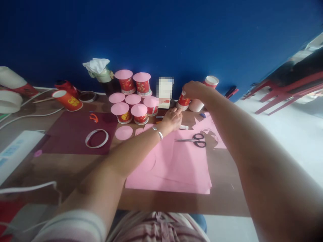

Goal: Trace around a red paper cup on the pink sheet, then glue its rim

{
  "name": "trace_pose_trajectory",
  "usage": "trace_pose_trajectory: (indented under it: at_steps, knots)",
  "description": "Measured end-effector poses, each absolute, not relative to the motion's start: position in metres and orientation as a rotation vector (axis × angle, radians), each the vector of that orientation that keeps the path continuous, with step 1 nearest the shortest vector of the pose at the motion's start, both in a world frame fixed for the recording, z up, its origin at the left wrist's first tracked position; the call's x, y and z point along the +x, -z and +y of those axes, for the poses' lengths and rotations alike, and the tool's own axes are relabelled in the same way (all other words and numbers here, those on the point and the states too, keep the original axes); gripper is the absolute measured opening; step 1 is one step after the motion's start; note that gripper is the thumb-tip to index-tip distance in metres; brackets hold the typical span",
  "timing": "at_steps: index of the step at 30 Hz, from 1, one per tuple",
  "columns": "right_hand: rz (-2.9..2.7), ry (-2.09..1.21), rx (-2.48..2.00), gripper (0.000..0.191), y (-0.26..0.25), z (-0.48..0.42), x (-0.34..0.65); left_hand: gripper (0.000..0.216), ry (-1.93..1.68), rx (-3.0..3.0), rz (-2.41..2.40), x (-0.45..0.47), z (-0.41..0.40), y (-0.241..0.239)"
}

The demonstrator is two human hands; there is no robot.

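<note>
A red paper cup point(183, 102) stands near the wall with its white rim down. My right hand point(193, 90) is closed around its upper part. At the rim's lower left, my left hand point(174, 119) has its fingers bent in against the cup; its fingertips are partly hidden. Just below that hand lies a white-capped marker point(183, 127). Black-handled scissors point(194, 139) rest on stacked pink paper sheets point(176, 174). To the left stand several red cups topped with pink paper cones point(139, 110). A loose pink disc point(123, 133) lies in front of them.
Jagged pink scraps point(217, 134) lie at the right. A roll of tape point(97, 138) and an orange piece point(94, 117) sit on a dark red sheet point(68, 131). A white power strip point(20, 153), cables and a yellow-red cup point(68, 101) are at left. A blue wall point(161, 40) bounds the back.
</note>
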State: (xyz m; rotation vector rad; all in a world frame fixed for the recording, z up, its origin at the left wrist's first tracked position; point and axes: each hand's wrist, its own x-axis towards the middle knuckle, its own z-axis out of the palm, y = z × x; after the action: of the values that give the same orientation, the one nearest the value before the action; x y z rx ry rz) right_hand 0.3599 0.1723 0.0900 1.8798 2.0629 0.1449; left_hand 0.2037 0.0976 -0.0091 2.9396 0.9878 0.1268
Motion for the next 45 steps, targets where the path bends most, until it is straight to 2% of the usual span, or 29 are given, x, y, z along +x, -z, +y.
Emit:
trace_pose_trajectory:
  at_steps: [3,8,19,23,27,30,33,34,37,39,40,42,45]
  knots:
    - [2.026,-0.095,1.862,0.036,-0.097,0.171,0.356,0.047,-0.102,2.943,0.991,0.203,0.097,0.01]
    - [2.041,-0.063,1.85,0.046,-0.106,0.168,0.352,0.044,-0.049,2.923,1.012,0.206,0.099,0.012]
    - [2.025,-0.056,1.88,0.044,-0.113,0.164,0.35,0.046,0.019,2.85,1.059,0.213,0.104,-0.001]
    - [2.06,-0.112,1.903,0.047,-0.142,0.158,0.347,0.043,-0.021,2.852,1.028,0.211,0.102,-0.003]
    - [2.108,-0.243,1.974,0.036,-0.185,0.127,0.341,0.035,-0.12,2.848,0.989,0.202,0.098,-0.011]
    - [2.195,-0.296,1.972,0.032,-0.198,0.082,0.338,0.031,-0.21,2.79,1.072,0.18,0.09,-0.019]
    - [2.338,-0.318,1.949,0.029,-0.183,0.033,0.336,0.025,-0.373,2.596,1.202,0.143,0.075,-0.02]
    - [2.414,-0.334,1.923,0.031,-0.173,0.019,0.334,0.032,-0.51,2.489,1.187,0.13,0.067,-0.02]
    - [2.605,-0.183,1.859,0.033,-0.137,-0.012,0.321,0.074,-0.755,2.242,0.841,0.098,0.043,-0.016]
    - [2.794,0.014,1.75,0.046,-0.116,-0.022,0.311,0.092,-0.781,2.074,0.669,0.089,0.028,-0.013]
    - [2.889,0.07,1.686,0.043,-0.107,-0.024,0.307,0.089,-0.795,1.981,0.658,0.088,0.021,-0.011]
    - [3.025,0.178,1.678,0.041,-0.093,-0.022,0.304,0.07,-0.81,1.842,0.677,0.089,0.012,-0.005]
    - [2.995,0.167,2.001,0.036,-0.075,-0.008,0.311,0.056,-0.854,1.742,0.726,0.093,0.007,0.006]
